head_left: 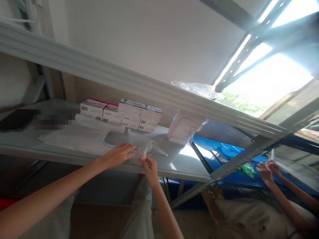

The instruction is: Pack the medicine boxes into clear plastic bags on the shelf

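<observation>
Over the grey shelf, my right hand (150, 166) pinches the gathered part of a clear plastic bag (147, 144). My left hand (121, 154) is stretched out beside the bag, its fingers apart and close to the bag's left side; whether they touch the film is unclear. Left of my hands, more clear plastic bags (82, 134) lie flat on the shelf. Behind them stand stacked small white cartons, some with red tops (93, 108) and some with blue edges (139, 114). A wrapped stack of thin white boxes (185, 127) stands to the right.
A metal beam (139, 89) runs across above the shelf, with a plastic bag (196, 89) on it. A slanting post (239, 159) bounds the right side. Past it, another person's hands (267, 169) are near a blue bin (229, 151). A dark flat object (18, 119) lies at left.
</observation>
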### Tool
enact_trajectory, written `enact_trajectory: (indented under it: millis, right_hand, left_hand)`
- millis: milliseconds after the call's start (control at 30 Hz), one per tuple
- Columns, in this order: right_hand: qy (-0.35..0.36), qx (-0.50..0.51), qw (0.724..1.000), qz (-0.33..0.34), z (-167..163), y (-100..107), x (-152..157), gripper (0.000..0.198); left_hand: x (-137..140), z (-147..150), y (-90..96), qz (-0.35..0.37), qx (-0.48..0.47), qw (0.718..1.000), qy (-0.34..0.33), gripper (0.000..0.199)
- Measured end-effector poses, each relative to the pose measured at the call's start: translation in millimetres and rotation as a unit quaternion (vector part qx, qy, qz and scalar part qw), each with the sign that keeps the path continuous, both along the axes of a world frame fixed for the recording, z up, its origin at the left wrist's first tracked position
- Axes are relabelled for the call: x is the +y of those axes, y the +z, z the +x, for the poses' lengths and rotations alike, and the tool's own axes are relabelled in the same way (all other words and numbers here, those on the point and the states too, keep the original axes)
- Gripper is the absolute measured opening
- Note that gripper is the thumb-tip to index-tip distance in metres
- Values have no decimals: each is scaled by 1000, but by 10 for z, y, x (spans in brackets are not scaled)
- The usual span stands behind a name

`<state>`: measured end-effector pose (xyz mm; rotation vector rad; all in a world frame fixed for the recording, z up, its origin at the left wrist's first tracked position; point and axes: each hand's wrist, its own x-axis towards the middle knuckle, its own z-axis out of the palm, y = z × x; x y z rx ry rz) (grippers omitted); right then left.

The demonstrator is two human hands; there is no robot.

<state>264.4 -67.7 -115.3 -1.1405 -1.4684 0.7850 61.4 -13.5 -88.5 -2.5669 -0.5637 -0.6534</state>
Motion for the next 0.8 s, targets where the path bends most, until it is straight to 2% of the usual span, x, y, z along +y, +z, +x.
enact_trajectory:
  millis: [167,267,367,467,633,800]
  right_hand:
    - [-6,25,1000,-8,57,-51,0,31]
    - [-7,23,1000,-6,72,-50,12,31]
    - [17,8,1000,-4,53,-27,12,31]
    - [25,1,1000,-14,55,-27,12,35]
    - [-24,10,1000,-11,238,-101,51,44]
    - [-80,50,996,-6,548,-129,107,41]
  left_hand:
    - [8,-46,-21,-5,-44,999,7,13]
    - [6,-21,-28,-18,-61,998,-5,27]
    - [7,27,2,-34,-43,998,-2,16]
    - [28,22,37,-61,-46,997,-14,25]
    - [147,-178,9,-61,-94,993,-19,27]
    - [330,-508,-45,-85,-145,986,-1,24]
